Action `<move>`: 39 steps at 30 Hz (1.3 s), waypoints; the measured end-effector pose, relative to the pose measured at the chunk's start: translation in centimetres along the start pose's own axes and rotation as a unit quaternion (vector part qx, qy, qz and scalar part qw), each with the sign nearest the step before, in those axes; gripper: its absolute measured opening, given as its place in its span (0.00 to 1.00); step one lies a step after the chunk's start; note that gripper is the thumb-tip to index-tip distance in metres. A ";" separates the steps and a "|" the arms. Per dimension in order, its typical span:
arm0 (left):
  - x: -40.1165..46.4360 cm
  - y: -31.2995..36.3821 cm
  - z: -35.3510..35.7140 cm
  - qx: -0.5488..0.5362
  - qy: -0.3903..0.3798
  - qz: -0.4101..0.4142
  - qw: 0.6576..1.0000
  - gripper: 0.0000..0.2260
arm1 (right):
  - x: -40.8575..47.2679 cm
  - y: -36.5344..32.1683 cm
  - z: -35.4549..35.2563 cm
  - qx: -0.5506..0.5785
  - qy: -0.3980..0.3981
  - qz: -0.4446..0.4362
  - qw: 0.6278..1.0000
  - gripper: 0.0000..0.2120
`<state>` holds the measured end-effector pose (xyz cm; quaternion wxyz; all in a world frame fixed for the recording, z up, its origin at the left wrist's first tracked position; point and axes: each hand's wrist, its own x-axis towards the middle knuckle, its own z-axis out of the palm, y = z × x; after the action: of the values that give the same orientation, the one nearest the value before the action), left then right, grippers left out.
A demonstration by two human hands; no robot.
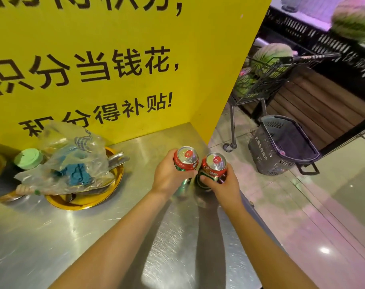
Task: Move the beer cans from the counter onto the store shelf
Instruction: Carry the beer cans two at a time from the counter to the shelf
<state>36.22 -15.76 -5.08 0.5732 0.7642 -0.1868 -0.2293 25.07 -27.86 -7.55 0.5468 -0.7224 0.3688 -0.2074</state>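
Two red and green beer cans stand upright side by side at the far right corner of the steel counter [73,236]. My left hand [170,176] grips the left beer can [186,158] from its left side. Around the right beer can [214,166] curl the fingers of my right hand [221,184], which holds it from the near right. Both cans show silver tops with red tabs. Whether the cans touch the counter or are lifted, I cannot tell. No store shelf for cans is in view.
A yellow sign wall [115,69] backs the counter. At the left sit a gold tray [83,202] with a plastic bag [73,159] and a green-lidded jar [29,158]. To the right are a grey shopping basket [285,147], a cart with watermelons [267,65] and the shiny floor.
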 end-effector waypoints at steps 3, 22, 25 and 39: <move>-1.5 -0.4 -1.0 -0.034 0.022 -0.008 0.999 0.27 | -1.5 -0.5 0.0 0.015 -0.013 -0.003 1.000 0.32; -29.7 -1.3 -29.9 -0.082 0.177 -0.022 0.981 0.36 | -28.0 -13.1 14.2 0.087 -0.161 -0.042 0.982 0.29; -35.6 -2.6 -36.7 -0.090 0.218 -0.034 0.971 0.40 | -34.5 -15.9 19.5 0.096 -0.216 -0.051 0.970 0.31; -63.7 -11.3 -62.4 -0.081 0.479 -0.124 0.865 0.29 | -60.0 -23.3 45.7 0.058 -0.460 -0.067 0.883 0.28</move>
<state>19.15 71.58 7.51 0.6189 0.7476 0.2268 0.0815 25.82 49.87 6.26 0.6808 -0.7267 0.0138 0.0910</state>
